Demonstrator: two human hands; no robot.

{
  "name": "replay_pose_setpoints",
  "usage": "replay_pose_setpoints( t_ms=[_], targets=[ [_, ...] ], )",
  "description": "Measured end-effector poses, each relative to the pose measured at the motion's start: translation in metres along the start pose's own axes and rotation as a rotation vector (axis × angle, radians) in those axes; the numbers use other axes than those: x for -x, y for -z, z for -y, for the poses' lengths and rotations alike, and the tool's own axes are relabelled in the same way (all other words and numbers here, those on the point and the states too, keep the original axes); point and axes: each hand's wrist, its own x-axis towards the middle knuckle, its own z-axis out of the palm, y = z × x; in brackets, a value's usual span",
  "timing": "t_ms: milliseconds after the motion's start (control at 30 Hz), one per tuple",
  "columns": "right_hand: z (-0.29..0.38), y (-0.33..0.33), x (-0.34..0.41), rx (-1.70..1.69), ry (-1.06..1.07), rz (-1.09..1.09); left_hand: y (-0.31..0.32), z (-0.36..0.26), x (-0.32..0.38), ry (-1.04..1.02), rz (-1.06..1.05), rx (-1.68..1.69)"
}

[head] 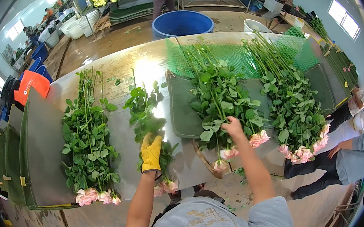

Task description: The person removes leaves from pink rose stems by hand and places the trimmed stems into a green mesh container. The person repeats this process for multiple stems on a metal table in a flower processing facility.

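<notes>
My left hand (151,152), in a yellow glove, is closed around a small bunch of leafy rose stems (142,104). Pale pink blooms (170,186) from that bunch hang at the table's near edge. My bare right hand (233,127) reaches into the middle pile of roses (214,93), its fingers pinching at a stem among the leaves; the leaves partly hide the fingertips. That pile rests on a dark green pad (182,113) and green plastic netting (178,59). Another rose pile (89,143) lies at the left, and a larger one (291,99) at the right.
The metal-topped table (121,170) spans the view. Green-edged boards (43,145) stand at its left end, near an orange bag (31,88). Beyond it is a blue tub (182,24). A person in grey (355,160) stands at the right; others are farther off.
</notes>
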Motion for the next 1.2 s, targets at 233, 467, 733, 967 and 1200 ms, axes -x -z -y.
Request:
replay_pose_setpoints(
  t_ms=[233,467,733,967,1200],
  targets=[
    [0.116,0.060,0.047,-0.452,-0.062,0.052,0.014,0.001,-0.001,-0.064,-0.095,-0.145],
    [0.137,0.005,0.085,-0.667,-0.040,0.261,0.015,0.029,-0.016,-0.047,-0.055,-0.112],
    [0.176,-0.077,0.121,-0.694,0.047,0.197,0.027,-0.001,-0.013,-0.021,0.093,-0.241],
    [0.126,-0.134,0.135,-0.270,0.247,0.214,0.060,0.004,-0.018,-0.041,0.030,-0.071],
    [0.119,-0.191,0.155,-0.193,0.183,0.244,0.050,0.000,-0.023,-0.072,0.187,-0.195]
  ],
)
